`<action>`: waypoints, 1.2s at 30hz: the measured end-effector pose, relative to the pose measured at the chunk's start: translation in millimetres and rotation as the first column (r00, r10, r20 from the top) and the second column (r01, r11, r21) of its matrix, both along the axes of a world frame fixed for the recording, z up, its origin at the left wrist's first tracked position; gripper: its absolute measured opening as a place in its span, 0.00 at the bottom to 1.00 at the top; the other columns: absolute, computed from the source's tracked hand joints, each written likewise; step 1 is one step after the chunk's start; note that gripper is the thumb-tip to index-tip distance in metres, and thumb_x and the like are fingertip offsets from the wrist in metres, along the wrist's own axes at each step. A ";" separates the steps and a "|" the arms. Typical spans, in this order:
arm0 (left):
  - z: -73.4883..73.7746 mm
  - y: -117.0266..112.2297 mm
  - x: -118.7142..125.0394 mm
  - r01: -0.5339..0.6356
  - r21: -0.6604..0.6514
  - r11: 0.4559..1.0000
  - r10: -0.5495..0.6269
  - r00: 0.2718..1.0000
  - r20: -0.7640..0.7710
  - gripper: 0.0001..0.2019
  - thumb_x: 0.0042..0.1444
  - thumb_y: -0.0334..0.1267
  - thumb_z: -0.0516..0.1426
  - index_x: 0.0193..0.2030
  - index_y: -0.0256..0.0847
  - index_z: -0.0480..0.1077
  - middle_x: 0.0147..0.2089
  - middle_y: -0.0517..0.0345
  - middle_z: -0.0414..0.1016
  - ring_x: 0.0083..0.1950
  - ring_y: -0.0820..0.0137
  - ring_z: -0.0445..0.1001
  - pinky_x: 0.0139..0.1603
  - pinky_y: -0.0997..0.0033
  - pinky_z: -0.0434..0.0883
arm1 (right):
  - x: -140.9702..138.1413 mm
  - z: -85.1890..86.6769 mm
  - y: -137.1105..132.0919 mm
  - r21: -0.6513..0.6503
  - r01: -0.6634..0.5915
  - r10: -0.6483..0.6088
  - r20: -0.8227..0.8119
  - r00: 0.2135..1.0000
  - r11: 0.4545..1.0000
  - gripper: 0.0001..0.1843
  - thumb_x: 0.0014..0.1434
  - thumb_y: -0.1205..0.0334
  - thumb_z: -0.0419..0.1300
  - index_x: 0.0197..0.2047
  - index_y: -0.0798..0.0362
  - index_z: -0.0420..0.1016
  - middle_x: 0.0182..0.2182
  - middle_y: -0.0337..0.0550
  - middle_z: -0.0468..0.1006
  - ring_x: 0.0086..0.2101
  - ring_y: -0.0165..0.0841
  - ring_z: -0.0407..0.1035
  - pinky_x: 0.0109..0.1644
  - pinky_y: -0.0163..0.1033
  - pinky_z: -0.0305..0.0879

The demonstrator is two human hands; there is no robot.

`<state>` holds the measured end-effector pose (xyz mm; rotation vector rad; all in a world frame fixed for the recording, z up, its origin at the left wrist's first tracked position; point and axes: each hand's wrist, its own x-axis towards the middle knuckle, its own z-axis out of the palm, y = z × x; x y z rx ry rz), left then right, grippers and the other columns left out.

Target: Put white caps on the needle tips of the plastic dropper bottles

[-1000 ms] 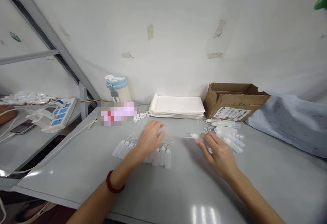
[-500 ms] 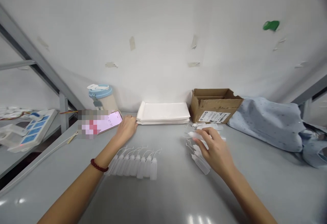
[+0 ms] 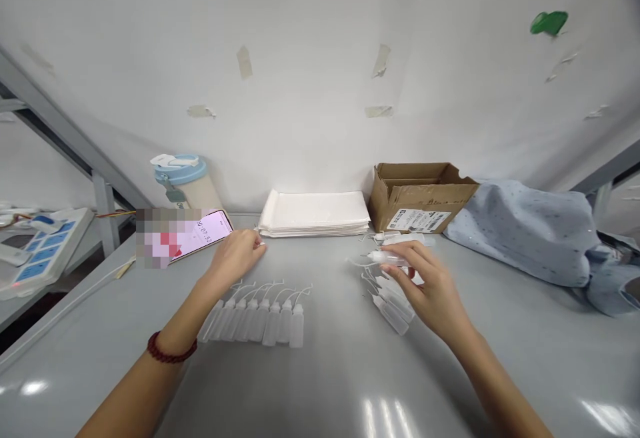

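Observation:
In my right hand [image 3: 425, 285], thumb and fingers pinch a small translucent squeeze bottle [image 3: 387, 258] with a thin tip and a white strap pointing left. Beneath and beside that hand lie several more loose bottles [image 3: 390, 315] of the same kind. My left hand [image 3: 237, 255] rests with its fingers curled between the phone and a stack of white packets [image 3: 315, 213]. Something small and white shows at its fingertips, too small to name. Nearer to me, a row of similar bottles [image 3: 257, 321] lies side by side, tips and straps pointing away.
A lit phone [image 3: 210, 230] leans near a blue-lidded cup [image 3: 187, 178] at the back left. Behind the loose bottles stands an open cardboard box [image 3: 425, 198], with light blue cloth [image 3: 520, 231] to its right. A power strip [image 3: 50, 251] sits far left.
The view has shifted slightly. My right hand now holds the bottle more clearly above the others. My left hand's fingers have curled in, away from the packet stack's edge.

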<state>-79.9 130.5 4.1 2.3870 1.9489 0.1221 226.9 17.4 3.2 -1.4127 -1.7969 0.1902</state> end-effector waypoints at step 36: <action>-0.2 -47.3 3.7 0.030 0.154 0.988 -0.138 0.636 0.759 0.09 0.49 0.41 0.58 0.28 0.37 0.70 0.28 0.57 0.75 0.30 0.69 0.74 0.36 0.70 0.71 | -114.2 -43.7 -18.3 -0.293 -0.369 0.429 0.177 0.886 0.882 0.31 0.50 0.54 0.66 0.55 0.54 0.64 0.46 0.55 0.66 0.46 0.46 0.64 0.48 0.53 0.67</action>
